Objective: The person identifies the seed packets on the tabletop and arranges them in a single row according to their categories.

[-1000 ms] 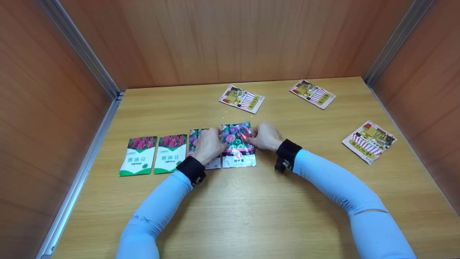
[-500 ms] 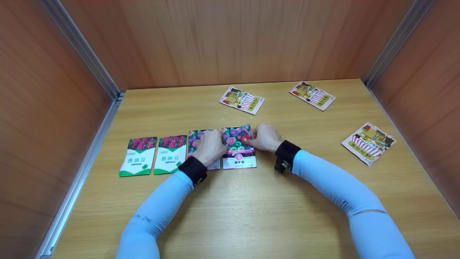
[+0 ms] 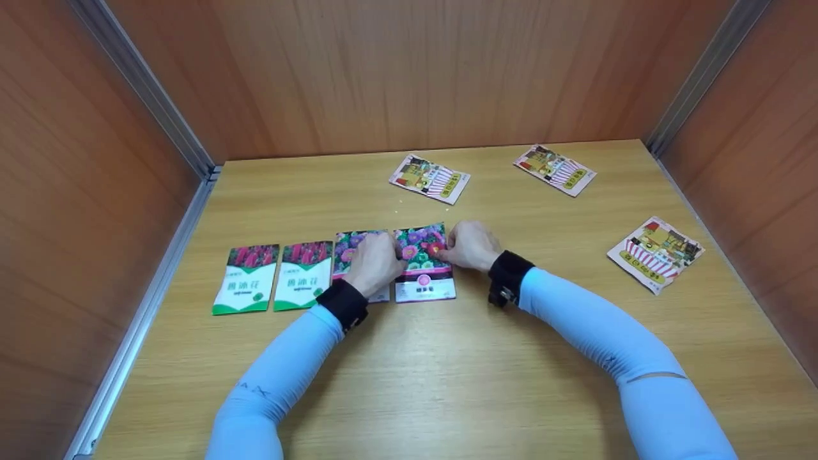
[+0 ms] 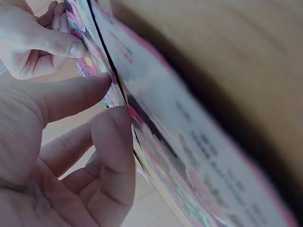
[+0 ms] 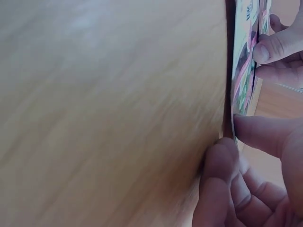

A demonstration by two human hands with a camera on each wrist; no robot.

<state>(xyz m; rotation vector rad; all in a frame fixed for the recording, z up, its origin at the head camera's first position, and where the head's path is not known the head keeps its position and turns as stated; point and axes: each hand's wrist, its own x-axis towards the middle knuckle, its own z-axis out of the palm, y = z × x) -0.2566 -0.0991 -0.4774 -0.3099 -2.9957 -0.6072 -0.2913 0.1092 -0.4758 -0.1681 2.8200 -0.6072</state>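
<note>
Both hands are at a flower seed packet (image 3: 424,287) with a purple and pink bloom picture, lying near the table's middle. My left hand (image 3: 372,263) pinches its left edge with thumb and forefinger. From the other side my right hand (image 3: 473,246) pinches the right edge, its thumb (image 5: 260,135) on the printed face and the forefinger low at the edge. A matching flower packet (image 3: 345,241) lies just left, partly hidden under my left hand. Further left, two green-and-white packets (image 3: 241,287) with red flower spikes lie side by side, upright to me.
Two pink-bordered packets with striped pictures lie turned at the back, one in the middle (image 3: 430,179) and one to the right (image 3: 555,170). A third striped packet (image 3: 656,254) lies at the right. Wooden panels (image 3: 409,76) enclose the table's back and sides.
The held flower packet has shifted slightly toward me, and the glare on it has faded. The matching packet beside it has slid a little left. Both hands keep nearly the same place.
</note>
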